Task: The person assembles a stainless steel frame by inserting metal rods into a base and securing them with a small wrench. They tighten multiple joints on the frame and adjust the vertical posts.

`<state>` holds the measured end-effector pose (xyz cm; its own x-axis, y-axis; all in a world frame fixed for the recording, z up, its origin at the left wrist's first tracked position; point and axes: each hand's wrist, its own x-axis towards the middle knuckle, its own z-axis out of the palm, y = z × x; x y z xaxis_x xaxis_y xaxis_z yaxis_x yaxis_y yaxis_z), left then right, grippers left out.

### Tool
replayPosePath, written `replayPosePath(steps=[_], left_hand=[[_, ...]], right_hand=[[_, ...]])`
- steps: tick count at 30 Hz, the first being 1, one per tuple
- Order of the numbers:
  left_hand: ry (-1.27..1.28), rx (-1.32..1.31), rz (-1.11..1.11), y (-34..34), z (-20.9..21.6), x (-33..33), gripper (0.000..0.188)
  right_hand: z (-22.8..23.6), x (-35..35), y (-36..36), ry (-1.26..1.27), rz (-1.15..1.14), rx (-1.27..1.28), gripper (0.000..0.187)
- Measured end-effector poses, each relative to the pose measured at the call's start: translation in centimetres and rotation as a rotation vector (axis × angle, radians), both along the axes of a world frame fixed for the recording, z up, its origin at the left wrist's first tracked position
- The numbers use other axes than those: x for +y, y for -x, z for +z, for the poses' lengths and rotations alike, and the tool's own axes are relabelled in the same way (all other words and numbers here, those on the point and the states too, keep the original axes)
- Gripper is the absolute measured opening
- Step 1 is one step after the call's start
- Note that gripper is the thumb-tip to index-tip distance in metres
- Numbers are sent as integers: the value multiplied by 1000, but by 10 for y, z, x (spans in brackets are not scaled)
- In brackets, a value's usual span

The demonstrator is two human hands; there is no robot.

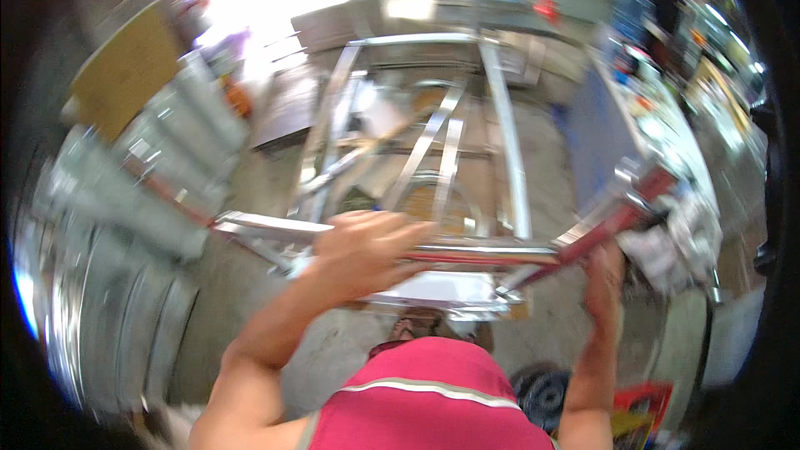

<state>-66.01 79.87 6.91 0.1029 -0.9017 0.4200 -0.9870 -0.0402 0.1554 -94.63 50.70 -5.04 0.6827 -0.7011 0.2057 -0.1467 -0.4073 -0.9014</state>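
A shiny metal frame (492,252) lies across in front of my body, its side pieces running out to the left and right. My left hand (367,252) is closed over its crossbar from above, left of the middle. At the right corner my right hand (602,279) grips the red-and-silver side piece (608,221) from beneath; its fingers are partly hidden and smeared by motion. Beyond the crossbar stands a larger rectangular metal frame (504,133) with slanting bars (429,137) inside it. A white flat surface (442,287) shows just below the crossbar.
Long grey metal lengths (92,283) are stacked at the left, near a tan board (125,71). To the right, a workbench (600,121) carries cluttered small items and a whitish cloth or plastic bundle (679,246). A black round object (540,396) and red-yellow items (642,412) lie at lower right.
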Motion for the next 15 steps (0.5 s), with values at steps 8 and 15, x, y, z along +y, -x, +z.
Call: replayPosePath(steps=[8, 15], left_hand=[[-13, 81, -26, -11, -7, 11, 47], [39, 50, -40, -11, -8, 11, 44]], right_hand=[[-41, -44, 20, -251, -59, 28, 51], [-30, -24, 20, 178, -91, -77, 61]])
